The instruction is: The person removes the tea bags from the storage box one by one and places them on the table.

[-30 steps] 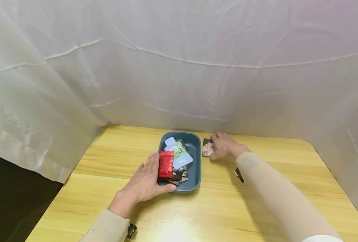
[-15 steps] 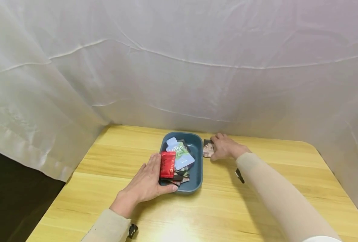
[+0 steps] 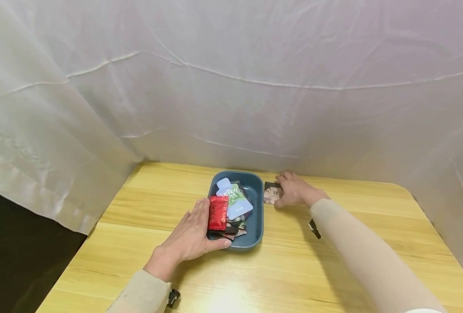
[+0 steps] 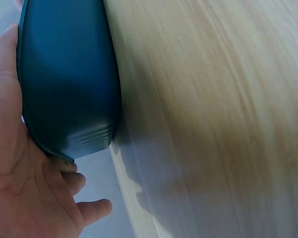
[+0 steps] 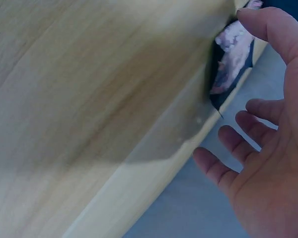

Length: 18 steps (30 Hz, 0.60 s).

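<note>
A blue plastic tub [image 3: 258, 217] stands on the table. Along its left rim lies my left hand [image 3: 188, 237], fingers straight and thumb across the near corner. The left wrist view shows that palm against the tub's outer wall [image 4: 69, 74]. Inside the tub are a red sachet [image 3: 218, 213], a pale blue and green packet [image 3: 237, 205] marked "LeTea", and darker packets [image 3: 235, 228] partly hidden beneath. Right of the tub, a black and pink printed sachet [image 3: 271, 194] lies under my right hand [image 3: 295, 191]. In the right wrist view the thumb overlaps this sachet [image 5: 234, 47], with the other fingers apart from it.
The wooden table [image 3: 313, 269] has a rounded far right corner. A pale cloth [image 3: 231, 95] hangs behind and at both sides. A dark area [image 3: 20, 252] lies beyond the table's left edge.
The view has shifted slightly, moving everything a little to the right. Slightly more of the printed sachet shows beside my right hand. My left hand keeps its place on the tub.
</note>
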Each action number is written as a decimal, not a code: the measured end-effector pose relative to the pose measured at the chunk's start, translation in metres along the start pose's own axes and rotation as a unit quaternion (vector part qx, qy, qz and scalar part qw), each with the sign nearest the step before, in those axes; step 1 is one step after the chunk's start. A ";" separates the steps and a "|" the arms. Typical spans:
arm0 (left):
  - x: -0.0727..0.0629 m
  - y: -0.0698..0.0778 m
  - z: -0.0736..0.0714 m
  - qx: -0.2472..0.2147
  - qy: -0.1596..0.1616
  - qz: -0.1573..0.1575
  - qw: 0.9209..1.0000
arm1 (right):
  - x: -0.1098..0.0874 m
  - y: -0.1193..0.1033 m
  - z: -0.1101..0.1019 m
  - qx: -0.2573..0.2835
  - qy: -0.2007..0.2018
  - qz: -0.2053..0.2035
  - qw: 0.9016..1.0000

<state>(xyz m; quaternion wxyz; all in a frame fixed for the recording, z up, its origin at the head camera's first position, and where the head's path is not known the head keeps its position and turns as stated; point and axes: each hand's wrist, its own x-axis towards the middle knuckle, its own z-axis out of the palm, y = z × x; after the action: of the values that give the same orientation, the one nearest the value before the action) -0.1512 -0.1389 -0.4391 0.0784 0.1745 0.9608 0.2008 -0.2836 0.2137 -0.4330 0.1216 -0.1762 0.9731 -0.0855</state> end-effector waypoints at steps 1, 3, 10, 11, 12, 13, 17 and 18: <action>0.000 0.001 0.000 -0.002 0.000 0.000 1.000 | -0.001 0.000 -0.002 0.000 0.007 -0.001 1.000; 0.001 0.002 0.000 -0.002 0.000 0.002 1.000 | -0.004 0.000 -0.007 -0.002 0.024 -0.002 1.000; 0.007 0.004 0.002 -0.003 0.001 0.006 1.000 | -0.015 -0.033 -0.036 -0.001 0.113 -0.017 0.993; 0.007 0.004 0.002 -0.003 0.001 0.005 1.000 | -0.016 -0.042 -0.038 0.000 0.123 -0.022 0.992; 0.007 0.004 0.002 -0.003 0.002 0.005 1.000 | -0.017 -0.052 -0.038 0.002 0.130 -0.027 0.991; 0.007 0.004 0.001 -0.002 0.001 0.004 1.000 | -0.018 -0.063 -0.038 0.002 0.136 -0.033 0.990; 0.007 0.003 0.000 0.002 -0.001 0.003 1.000 | -0.020 -0.105 -0.026 0.006 0.142 -0.068 0.988; 0.007 0.002 -0.001 0.003 -0.001 0.004 1.000 | -0.021 -0.115 -0.022 0.005 0.138 -0.078 0.987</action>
<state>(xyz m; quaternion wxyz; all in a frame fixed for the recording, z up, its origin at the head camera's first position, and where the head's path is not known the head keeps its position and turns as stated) -0.1568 -0.1346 -0.4380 0.0782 0.1790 0.9605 0.1984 -0.2335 0.1181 -0.3837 -0.0199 -0.2374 0.9634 -0.1233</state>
